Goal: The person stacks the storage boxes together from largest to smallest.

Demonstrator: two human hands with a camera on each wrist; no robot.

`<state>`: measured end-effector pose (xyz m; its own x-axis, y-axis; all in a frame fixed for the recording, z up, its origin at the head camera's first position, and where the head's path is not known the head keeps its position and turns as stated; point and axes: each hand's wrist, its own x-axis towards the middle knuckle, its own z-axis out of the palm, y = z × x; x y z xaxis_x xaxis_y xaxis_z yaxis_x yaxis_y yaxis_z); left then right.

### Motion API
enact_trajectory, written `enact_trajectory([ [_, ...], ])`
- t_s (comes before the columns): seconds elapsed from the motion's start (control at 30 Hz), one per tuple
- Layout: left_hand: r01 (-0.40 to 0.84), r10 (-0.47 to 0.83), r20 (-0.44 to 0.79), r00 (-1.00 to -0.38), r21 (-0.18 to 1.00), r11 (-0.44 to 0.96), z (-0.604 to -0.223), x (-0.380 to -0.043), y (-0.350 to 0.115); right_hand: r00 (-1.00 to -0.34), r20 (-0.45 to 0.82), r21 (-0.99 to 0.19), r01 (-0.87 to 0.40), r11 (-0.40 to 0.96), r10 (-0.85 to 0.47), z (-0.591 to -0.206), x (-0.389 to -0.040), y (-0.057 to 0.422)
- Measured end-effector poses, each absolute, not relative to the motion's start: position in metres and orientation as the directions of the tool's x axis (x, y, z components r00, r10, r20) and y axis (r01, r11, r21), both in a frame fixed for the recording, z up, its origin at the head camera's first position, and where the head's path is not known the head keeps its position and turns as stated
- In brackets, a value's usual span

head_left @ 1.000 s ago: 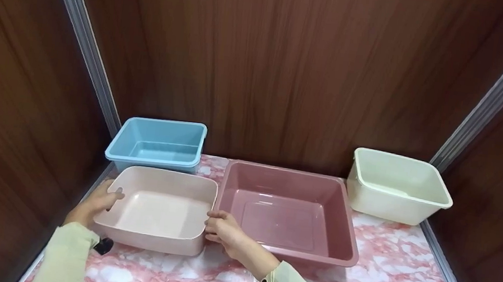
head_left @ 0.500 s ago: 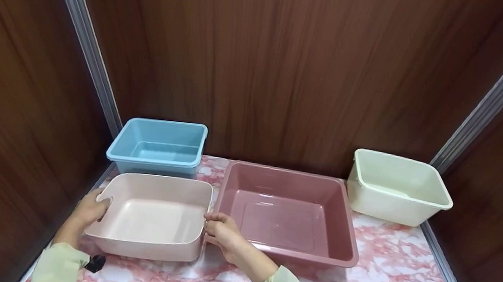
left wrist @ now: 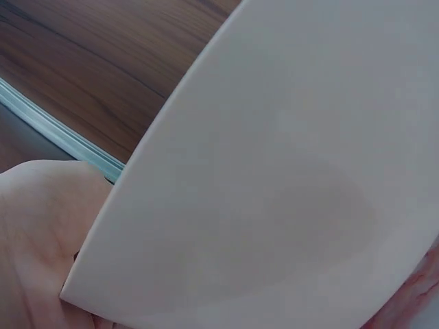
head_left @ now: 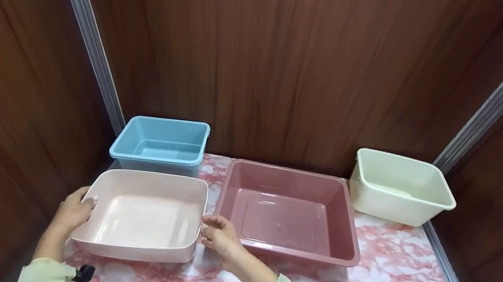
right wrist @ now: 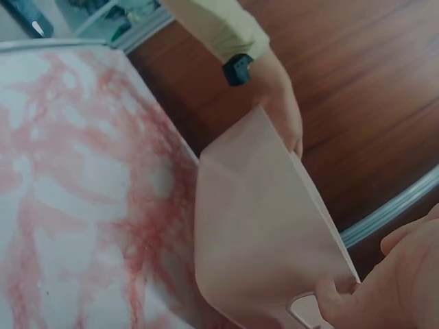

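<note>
A pale pink plastic bin (head_left: 137, 253) is at the front left, held at both ends. My left hand (head_left: 73, 211) grips its left end, with the thumb in the handle hole and the other fingers outside. At the opposite end my right hand (head_left: 221, 239) holds the handle. Up close in the right wrist view, fingers of the right hand (right wrist: 384, 291) hook into the oval handle slot of the bin (right wrist: 254, 219). The bin wall (left wrist: 260, 151) fills most of the left wrist view and hides part of the left hand (left wrist: 41, 240).
Behind the pink bin stands a blue bin (head_left: 160, 159). A larger dusky-rose tub (head_left: 289, 252) sits to its right, and a cream bin (head_left: 394, 205) is at the back right. Wood-look panels (head_left: 259, 67) enclose the pink marbled tabletop (head_left: 387, 267) at the back and sides.
Both hands have carried the pale pink bin left and nearer to me, away from the dusky-rose tub. A gap now shows between the two. The other containers have stayed in place.
</note>
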<state>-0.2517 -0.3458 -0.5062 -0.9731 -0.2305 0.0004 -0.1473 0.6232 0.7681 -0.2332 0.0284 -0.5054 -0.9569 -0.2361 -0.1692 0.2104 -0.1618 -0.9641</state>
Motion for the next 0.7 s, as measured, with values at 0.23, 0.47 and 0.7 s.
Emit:
enact_trajectory([
  [0.23, -0.145, -0.23, 0.013, -0.973, 0.741, 0.656, -0.488, -0.233, -0.346, -0.966, -0.139, -0.958, 0.187, -0.217, -0.218, -0.504, -0.222, 0.026],
  [0.47, -0.162, -0.243, 0.014, -0.97, 0.708, 0.688, -0.465, -0.221, -0.344, -0.976, -0.087, -0.964, 0.133, -0.23, -0.199, -0.497, -0.214, 0.028],
  [0.7, -0.169, -0.269, 0.036, -0.963, 0.697, 0.697, -0.427, -0.214, -0.33, -0.985, -0.026, -0.955, 0.075, -0.287, -0.172, -0.477, -0.209, 0.036],
])
